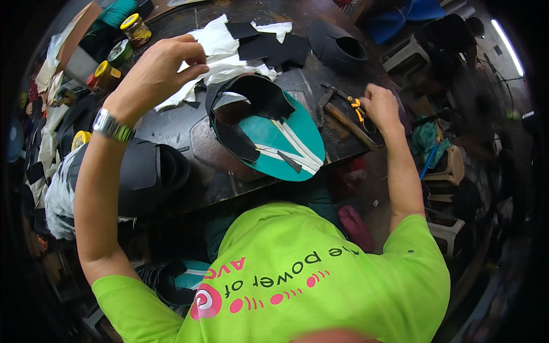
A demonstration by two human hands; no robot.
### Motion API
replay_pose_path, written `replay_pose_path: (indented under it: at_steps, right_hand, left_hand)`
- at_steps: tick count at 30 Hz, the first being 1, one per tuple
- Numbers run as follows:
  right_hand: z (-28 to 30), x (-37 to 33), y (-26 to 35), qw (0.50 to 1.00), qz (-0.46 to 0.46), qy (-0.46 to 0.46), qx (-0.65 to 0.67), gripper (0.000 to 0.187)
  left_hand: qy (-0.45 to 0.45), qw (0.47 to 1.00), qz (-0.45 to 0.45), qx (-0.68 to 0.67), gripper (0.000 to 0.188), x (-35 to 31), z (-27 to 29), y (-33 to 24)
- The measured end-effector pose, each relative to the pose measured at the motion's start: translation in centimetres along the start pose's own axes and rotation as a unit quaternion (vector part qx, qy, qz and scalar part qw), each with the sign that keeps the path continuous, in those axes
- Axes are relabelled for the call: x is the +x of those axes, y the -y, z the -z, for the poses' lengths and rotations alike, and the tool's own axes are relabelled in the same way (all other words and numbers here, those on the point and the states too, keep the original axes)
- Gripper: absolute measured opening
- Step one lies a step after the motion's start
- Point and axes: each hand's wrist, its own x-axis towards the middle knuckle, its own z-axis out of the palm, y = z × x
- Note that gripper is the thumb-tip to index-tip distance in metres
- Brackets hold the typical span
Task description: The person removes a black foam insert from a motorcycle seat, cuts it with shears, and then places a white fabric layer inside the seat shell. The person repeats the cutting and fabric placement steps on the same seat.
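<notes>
Nearest: lime-green shirt [337, 274], soft knit, 6 o'clock. At 12, just above centre, a teal-and-black curved shell [264, 132] lies on the dark table [171, 126], hollow upward, pale strips meeting in a V; likely set square to the chest so both hands reach it. Left hand [163, 71], between 10 and 11, raised near frayed white cloth [220, 40], thumb and bent fingers parted, nothing seen between. Right hand [382, 107], 2 o'clock, curled beside yellow-handled tool [358, 107]; grasp can't be told. Wooden-handled hammer [349, 126] close by, presumably for quick pickup.
</notes>
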Motion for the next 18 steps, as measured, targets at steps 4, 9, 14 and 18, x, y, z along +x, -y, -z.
replay_pose_path:
  at_steps: [4, 9, 14, 18]
  right_hand:
    - [-1.9, 3.4, 5.0, 0.936, 0.075, 0.022, 0.343, 0.023]
    - [-6.2, 9.1, 9.5, 0.856, -0.183, 0.128, 0.467, 0.035]
    - [-9.3, 12.5, 11.3, 0.898, -0.116, 0.025, 0.424, 0.031]
    - [-9.5, 12.8, 11.4, 0.914, -0.020, -0.079, 0.397, 0.032]
  left_hand:
    - [0.074, 0.995, 0.000, 0.063, 0.027, 4.9, -4.3, 3.1]
    - [0.127, 0.971, 0.163, 0.123, 0.097, 7.3, -11.9, 8.9]
    - [0.213, 0.933, 0.278, 0.087, 0.124, 6.1, -15.5, 12.7]
    - [0.223, 0.930, 0.274, 0.100, 0.123, 5.1, -15.4, 13.9]
